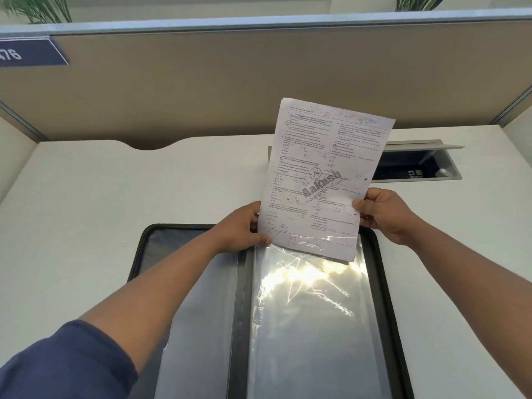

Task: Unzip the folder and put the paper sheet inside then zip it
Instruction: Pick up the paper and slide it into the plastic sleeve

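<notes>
The folder (198, 298) lies unzipped and spread flat on the white tabletop (86, 197), its dark zipper edge running round both halves. On its right half sits a clear plastic sleeve (311, 326), glaring under the overhead light. The paper sheet (322, 174), printed with questions and a grey watermark, is held nearly upright over the far end of that sleeve, tilted slightly to the right. Its bottom edge appears to sit just inside the sleeve's mouth, though the glare makes that hard to confirm.

The left hand (241, 226) pinches the sheet's lower left edge, thumb on the printed face and fingers curled behind; it may also be holding the sleeve's lip, but that is hidden. The right hand (383, 214) grips the sheet's right edge a little higher, thumb in front and fingers wrapped behind it. A blue cuff (66, 367) covers the left forearm.

Behind the sheet, a cable hatch (417, 165) in the tabletop stands open. A beige partition (201, 90) closes off the far side, with a number plate (28, 53) at its upper left.
</notes>
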Action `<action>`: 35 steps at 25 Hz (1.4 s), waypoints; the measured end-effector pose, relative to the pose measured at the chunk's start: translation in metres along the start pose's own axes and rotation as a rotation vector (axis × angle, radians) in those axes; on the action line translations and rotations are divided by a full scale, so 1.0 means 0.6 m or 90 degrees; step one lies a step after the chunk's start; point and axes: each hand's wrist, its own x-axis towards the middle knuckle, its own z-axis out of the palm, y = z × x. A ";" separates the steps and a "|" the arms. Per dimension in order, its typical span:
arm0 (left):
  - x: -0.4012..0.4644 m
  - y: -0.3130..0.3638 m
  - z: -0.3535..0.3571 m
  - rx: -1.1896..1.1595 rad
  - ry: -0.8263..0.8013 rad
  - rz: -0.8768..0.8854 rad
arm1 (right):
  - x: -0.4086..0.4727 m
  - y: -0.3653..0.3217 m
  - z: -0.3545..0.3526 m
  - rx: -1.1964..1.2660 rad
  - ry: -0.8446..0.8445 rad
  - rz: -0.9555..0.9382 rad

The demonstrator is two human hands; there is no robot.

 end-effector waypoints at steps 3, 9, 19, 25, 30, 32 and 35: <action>-0.001 0.001 -0.001 -0.058 -0.038 -0.001 | -0.004 -0.001 -0.001 0.017 -0.029 0.006; 0.003 0.015 -0.021 0.047 -0.157 0.037 | -0.008 -0.010 0.007 0.022 -0.061 0.008; 0.003 0.002 -0.016 0.127 -0.021 -0.013 | -0.005 -0.010 0.004 -0.037 0.013 0.001; -0.008 -0.026 0.011 0.054 0.066 -0.004 | -0.001 0.003 0.008 -0.081 0.017 0.005; -0.008 -0.037 0.020 0.072 0.087 0.000 | 0.000 0.009 0.007 -0.124 -0.041 0.014; -0.008 -0.033 0.019 0.067 0.088 -0.002 | -0.001 0.010 0.005 -0.157 -0.064 0.026; -0.007 -0.029 0.019 0.062 0.088 -0.002 | -0.005 0.015 0.003 -0.227 -0.119 0.053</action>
